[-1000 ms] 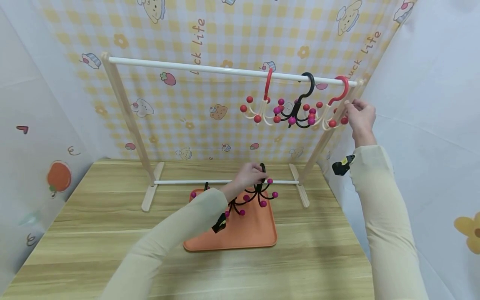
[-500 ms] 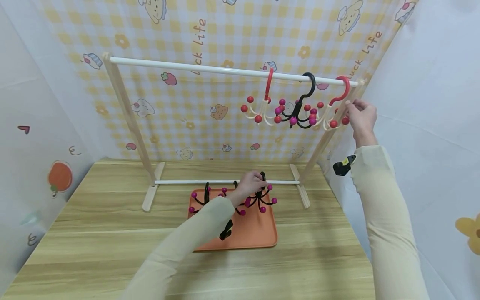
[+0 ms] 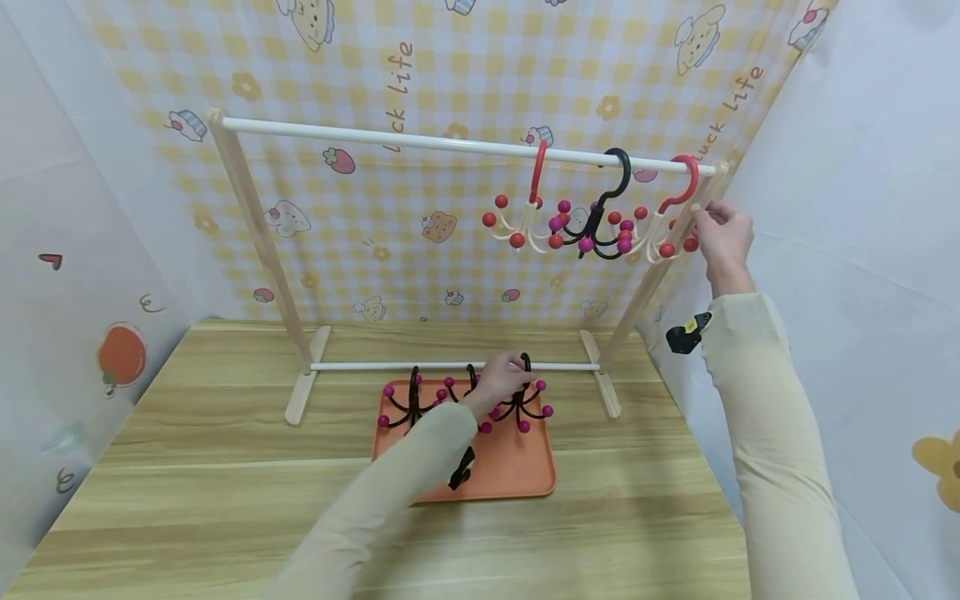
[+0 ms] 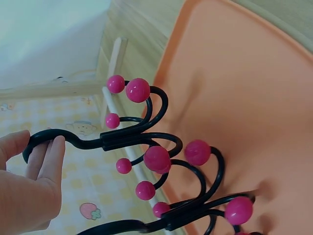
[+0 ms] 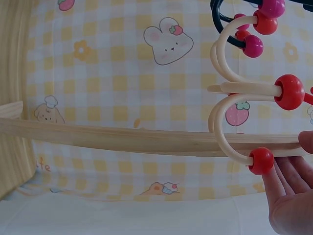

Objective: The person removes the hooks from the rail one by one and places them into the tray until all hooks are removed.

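My left hand (image 3: 502,382) holds a black octopus hanger (image 4: 124,138) with magenta balls by its hook, low over the right part of an orange tray (image 3: 517,471). In the left wrist view, the fingers pass inside the hook's curve, with the thumb on its outer side. Two similar black hangers stand on the tray: the left one (image 3: 414,400) is partly behind the sleeve, the middle one (image 3: 471,375) mostly behind the hand. My right hand (image 3: 723,237) grips the wooden right post (image 5: 146,140) of a rack, thumb on one side, fingers on the other.
On the rack's white top rail (image 3: 375,137) hang a cream hanger with a red hook (image 3: 537,175), a black one (image 3: 592,223) and another cream-and-red one (image 3: 681,196), toward the right end. A lower white bar (image 3: 360,366) runs behind the tray on the wooden table (image 3: 225,500).
My left hand has lowered the black hanger toward the tray and shifted slightly right, uncovering more of the other two black hangers. The right hand stays on the post.
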Demonstrator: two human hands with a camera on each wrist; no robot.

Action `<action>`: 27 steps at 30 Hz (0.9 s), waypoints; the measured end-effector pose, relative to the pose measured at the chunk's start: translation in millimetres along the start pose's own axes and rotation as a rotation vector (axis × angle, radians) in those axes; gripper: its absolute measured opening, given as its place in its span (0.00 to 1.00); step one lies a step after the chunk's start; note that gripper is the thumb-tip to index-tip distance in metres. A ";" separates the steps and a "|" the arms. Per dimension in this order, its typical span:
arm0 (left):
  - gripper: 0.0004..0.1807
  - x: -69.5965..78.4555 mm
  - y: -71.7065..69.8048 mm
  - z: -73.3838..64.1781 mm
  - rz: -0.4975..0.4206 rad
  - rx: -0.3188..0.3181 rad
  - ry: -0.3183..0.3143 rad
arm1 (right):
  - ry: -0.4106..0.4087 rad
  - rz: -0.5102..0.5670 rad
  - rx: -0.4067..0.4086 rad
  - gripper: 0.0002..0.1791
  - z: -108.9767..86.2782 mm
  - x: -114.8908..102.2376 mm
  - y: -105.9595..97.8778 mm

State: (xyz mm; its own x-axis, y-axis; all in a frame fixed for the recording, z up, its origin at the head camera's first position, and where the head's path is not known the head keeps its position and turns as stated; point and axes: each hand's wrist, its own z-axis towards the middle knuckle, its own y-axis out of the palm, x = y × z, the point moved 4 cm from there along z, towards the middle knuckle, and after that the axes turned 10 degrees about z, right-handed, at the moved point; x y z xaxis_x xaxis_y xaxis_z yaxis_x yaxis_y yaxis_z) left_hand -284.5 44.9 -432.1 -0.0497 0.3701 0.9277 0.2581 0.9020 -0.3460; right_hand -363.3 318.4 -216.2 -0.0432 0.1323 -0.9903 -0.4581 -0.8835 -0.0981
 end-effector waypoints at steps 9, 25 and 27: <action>0.11 -10.4 0.7 0.3 0.026 0.034 -0.049 | 0.008 0.000 -0.001 0.28 0.2 0.2 0.0; 0.10 -13.4 0.5 1.4 0.167 0.049 -0.030 | 0.007 -0.015 0.000 0.28 0.0 0.5 0.0; 0.13 -9.4 -1.8 -0.6 0.214 0.051 -0.033 | 0.007 -0.015 0.000 0.28 0.0 0.6 -0.3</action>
State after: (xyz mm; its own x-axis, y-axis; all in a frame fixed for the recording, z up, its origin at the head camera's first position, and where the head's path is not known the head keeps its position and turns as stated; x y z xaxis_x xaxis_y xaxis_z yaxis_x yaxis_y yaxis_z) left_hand -283.9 39.6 -440.2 -0.0305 0.5605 0.8276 0.2173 0.8119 -0.5418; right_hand -363.2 318.7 -216.8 -0.0303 0.1428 -0.9893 -0.4587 -0.8814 -0.1132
